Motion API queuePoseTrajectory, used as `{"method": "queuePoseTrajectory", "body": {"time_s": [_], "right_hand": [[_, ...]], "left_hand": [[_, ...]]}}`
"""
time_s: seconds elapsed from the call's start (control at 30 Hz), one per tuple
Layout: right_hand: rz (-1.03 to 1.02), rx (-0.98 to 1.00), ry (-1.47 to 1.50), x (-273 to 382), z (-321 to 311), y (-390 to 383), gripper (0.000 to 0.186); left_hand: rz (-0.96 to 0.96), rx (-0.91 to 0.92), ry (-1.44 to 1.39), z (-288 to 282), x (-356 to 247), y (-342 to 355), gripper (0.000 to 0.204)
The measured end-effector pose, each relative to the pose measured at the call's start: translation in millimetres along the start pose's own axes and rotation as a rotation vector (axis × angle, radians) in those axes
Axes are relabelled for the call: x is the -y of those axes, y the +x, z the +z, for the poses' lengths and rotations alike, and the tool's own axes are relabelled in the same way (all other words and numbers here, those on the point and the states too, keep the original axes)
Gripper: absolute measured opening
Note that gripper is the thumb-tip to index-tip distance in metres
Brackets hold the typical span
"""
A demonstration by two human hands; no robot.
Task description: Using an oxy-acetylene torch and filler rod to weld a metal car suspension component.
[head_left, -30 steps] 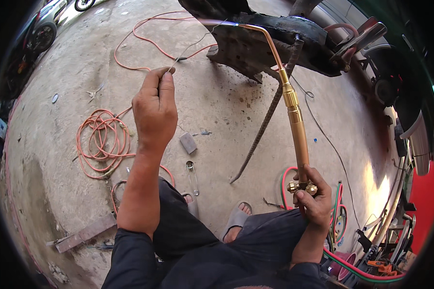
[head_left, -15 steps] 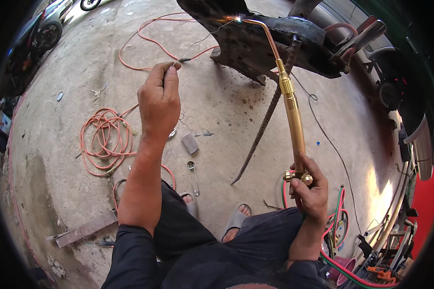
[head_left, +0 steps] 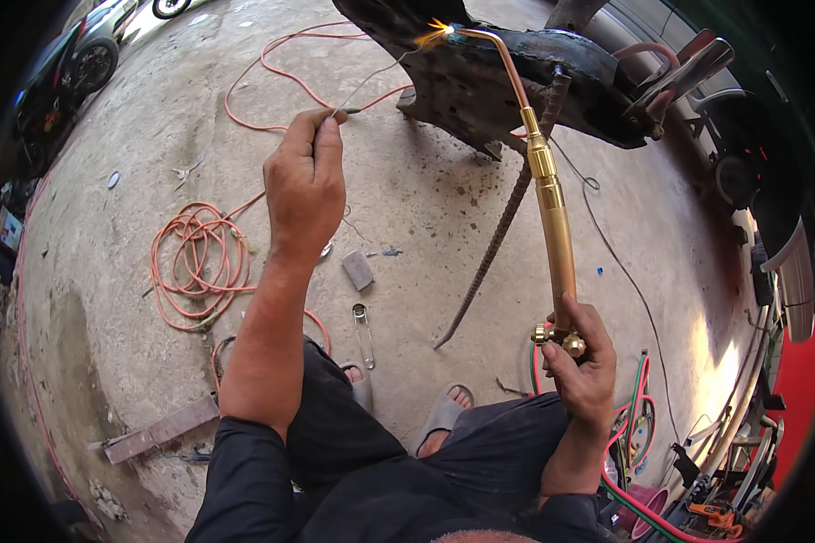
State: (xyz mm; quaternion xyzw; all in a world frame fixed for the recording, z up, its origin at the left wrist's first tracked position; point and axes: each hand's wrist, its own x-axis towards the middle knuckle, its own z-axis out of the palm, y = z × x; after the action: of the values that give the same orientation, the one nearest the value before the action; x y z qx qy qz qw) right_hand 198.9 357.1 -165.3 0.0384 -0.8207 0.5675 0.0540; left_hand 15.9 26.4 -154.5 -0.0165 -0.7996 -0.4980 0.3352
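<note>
My right hand (head_left: 587,366) is closed round the lower end of a brass gas welding torch (head_left: 555,231), by its valve knobs. The torch's bent copper tip reaches up to a dark, scorched metal frame part (head_left: 480,86), where a bright flame (head_left: 450,32) burns with orange sparks. Pinched between thumb and fingers of my left hand (head_left: 306,185) is a thin filler wire (head_left: 376,76); its far end runs up to the flame's left side. A ribbed steel rod (head_left: 498,240) slants from the metal part down to the floor.
An orange hose (head_left: 199,262) lies coiled on the concrete floor at left. Near my feet are a small grey block (head_left: 358,271) and a wire spark lighter (head_left: 363,335). Red and green gas hoses (head_left: 643,398) run at lower right, beside piled tools. A motorcycle (head_left: 86,63) stands far left.
The sparks at the torch tip have grown larger and more orange. My left hand, the wire and the torch have shifted very slightly to the right in view.
</note>
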Motion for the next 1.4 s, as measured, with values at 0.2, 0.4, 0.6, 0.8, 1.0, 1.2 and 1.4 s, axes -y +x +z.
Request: {"method": "queuePoseTrajectory", "body": {"time_s": [0.2,0.4,0.6,0.8,1.0,1.2,1.4], "right_hand": [[-0.009,0.005,-0.026,2.5,-0.6,-0.8,0.066],[-0.027,0.013,-0.058,2.3,0.8,1.1,0.066],[-0.019,-0.001,-0.039,1.0,0.8,0.9,0.065],[-0.026,0.002,-0.043,1.1,0.5,2.2,0.064],[-0.008,0.005,-0.023,2.2,1.4,2.7,0.064],[-0.004,0.003,-0.017,1.5,1.4,3.2,0.064],[-0.017,0.02,-0.012,1.1,1.1,3.9,0.063]], "left_hand": [[0.028,-0.01,-0.026,2.0,1.8,1.4,0.024],[0.019,-0.003,-0.02,2.3,2.4,1.4,0.024],[0.012,-0.005,-0.014,-0.2,-0.1,0.7,0.024],[0.003,0.006,0.0,-0.3,0.7,0.9,0.023],[0.043,-0.01,-0.02,0.7,0.7,2.1,0.023],[-0.016,0.023,0.017,-2.6,-1.4,1.1,0.024],[0.021,0.003,0.001,-0.1,0.7,2.7,0.024]]}}
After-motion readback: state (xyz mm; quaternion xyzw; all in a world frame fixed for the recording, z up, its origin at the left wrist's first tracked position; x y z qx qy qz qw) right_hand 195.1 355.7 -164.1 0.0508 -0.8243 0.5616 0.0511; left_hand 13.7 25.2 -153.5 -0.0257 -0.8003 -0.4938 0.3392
